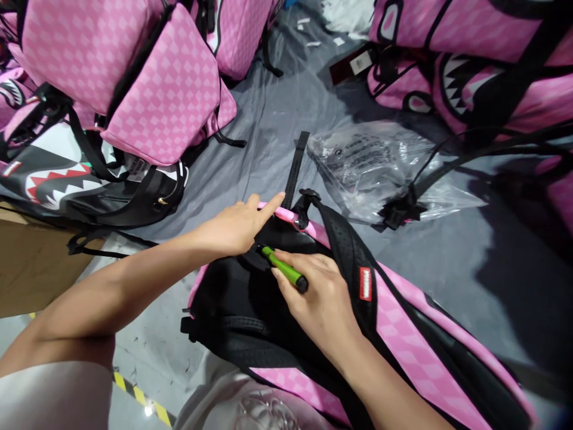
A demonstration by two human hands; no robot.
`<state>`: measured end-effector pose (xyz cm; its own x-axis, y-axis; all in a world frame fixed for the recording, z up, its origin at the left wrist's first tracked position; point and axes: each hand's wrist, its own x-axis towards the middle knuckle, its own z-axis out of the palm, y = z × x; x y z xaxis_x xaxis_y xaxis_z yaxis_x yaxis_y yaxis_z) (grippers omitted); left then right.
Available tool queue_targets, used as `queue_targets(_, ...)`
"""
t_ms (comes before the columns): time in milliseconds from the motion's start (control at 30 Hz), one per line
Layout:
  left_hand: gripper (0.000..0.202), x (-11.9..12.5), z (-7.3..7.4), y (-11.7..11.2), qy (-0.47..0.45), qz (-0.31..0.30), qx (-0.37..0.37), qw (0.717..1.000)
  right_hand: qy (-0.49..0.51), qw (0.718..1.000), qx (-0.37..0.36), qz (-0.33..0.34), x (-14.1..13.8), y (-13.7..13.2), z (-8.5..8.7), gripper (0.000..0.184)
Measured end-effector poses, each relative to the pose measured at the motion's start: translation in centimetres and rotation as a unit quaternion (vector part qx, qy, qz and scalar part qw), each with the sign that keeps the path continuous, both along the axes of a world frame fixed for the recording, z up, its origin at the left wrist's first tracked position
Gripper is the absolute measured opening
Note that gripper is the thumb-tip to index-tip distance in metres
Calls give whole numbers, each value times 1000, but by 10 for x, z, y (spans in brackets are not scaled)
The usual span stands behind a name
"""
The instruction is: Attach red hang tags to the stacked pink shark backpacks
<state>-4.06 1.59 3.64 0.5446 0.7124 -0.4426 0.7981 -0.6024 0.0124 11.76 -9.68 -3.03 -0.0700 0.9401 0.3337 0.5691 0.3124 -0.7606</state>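
A pink checkered backpack (416, 346) with a black mesh back panel and a red label lies across my lap, its black strap running up over it. My left hand (233, 226) rests on the bag's top edge, index finger stretched out along the pink rim, the other fingers curled. My right hand (320, 295) is closed round a green pen-like tool (286, 272) with a black end, whose tip touches the black fabric just below my left hand.
Piles of pink backpacks (147, 77) with shark-mouth prints lie at the left and at the upper right (474, 65). A crumpled clear plastic bag (380, 167) lies on the grey sheet (268, 119) beyond the bag. A cardboard box (31, 269) is at the left.
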Motion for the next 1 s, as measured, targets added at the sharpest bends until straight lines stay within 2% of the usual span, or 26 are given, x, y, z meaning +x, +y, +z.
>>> queue_targets(100,99,2,0,0,4,3,-6,1000,9,1000,2,-18,-1,0,-3,16)
queue_targets(300,97,3,0,1,10,7,-6,1000,8,1000,5,-10,-4,-1,-3,17)
queue_targets(533,98,2,-1,1,7,10,-5,1000,51,995,-54,71,5,5,2,34)
queue_targets(700,97,1,-2,1,9,-4,10,1000,61,992,-55,98,4,8,1,35)
queue_targets(833,98,2,-1,1,17,7,2,1000,1,995,-23,98,3,8,6,38)
queue_targets(1000,99,2,-2,1,5,7,-4,1000,2,993,-32,114,5,8,10,37)
